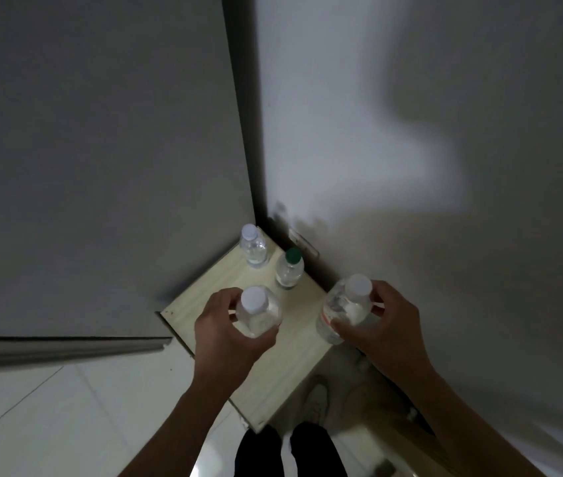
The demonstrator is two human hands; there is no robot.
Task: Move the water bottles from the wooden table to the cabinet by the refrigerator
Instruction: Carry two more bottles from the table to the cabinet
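Both forearms outstretched — left hand [228,325] gripping one bottle [257,313], right hand [386,321] another bottle [345,309] — above the cabinet [293,366].

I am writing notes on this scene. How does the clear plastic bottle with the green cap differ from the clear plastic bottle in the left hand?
The clear plastic bottle with the green cap stands free on the pale cabinet top, near the wall; the clear plastic bottle with a white cap is gripped by the left hand. Their caps differ: green against white. No hand touches the green-capped one. Both are upright, transparent and capped.
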